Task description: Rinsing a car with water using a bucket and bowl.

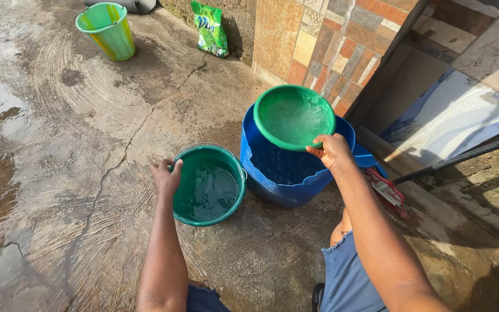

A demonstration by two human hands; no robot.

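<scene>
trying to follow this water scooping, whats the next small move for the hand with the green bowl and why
Probably swing the green bowl left and tip it over the green bucket. The right hand holds the bowl by its rim above the blue drum, and it seems to hold water. The left hand grips the bucket's rim, steadying it, and the bucket is only partly filled.

Basin (294,117) over barrel (287,173) — bucket (209,185) left.

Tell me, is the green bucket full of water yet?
Not yet. The green bucket already holds some water, well below its rim, with the left hand on its edge. The right hand holds a green bowl with water in it over the blue barrel. Plenty of room is left to fill.
</scene>
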